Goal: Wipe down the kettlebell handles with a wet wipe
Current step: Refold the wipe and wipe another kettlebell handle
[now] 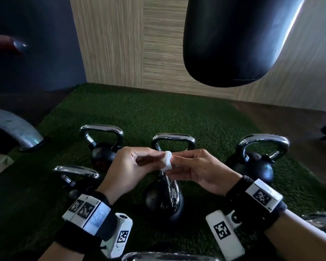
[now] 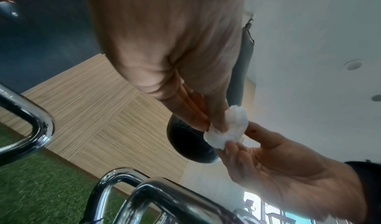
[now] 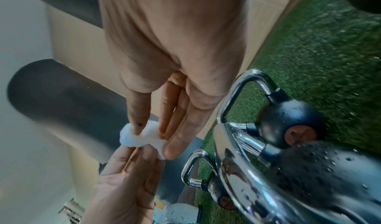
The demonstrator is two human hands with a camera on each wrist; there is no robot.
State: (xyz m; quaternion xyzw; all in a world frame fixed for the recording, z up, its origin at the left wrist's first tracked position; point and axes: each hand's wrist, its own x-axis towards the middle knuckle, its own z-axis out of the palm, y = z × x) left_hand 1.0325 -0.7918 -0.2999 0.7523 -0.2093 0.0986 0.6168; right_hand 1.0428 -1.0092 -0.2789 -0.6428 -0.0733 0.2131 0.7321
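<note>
At the centre of the frame, left hand (image 1: 129, 166) and right hand (image 1: 199, 170) each pinch the bunched wet wipe (image 1: 167, 160), probably reshaping it; the kettlebells' (image 1: 164, 196) handles wait below.

Gym: kettlebells (image 1: 256, 157), punching bag (image 1: 233, 40), turf (image 1: 149, 113)

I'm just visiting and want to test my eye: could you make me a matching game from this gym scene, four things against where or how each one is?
Things:
1. wipe
2. punching bag
3. turf
4. handles

States:
A. hanging above the floor
B. shiny chrome
C. pinched between both hands
D. green, under the kettlebells

Pairs: 1-C, 2-A, 3-D, 4-B
</note>
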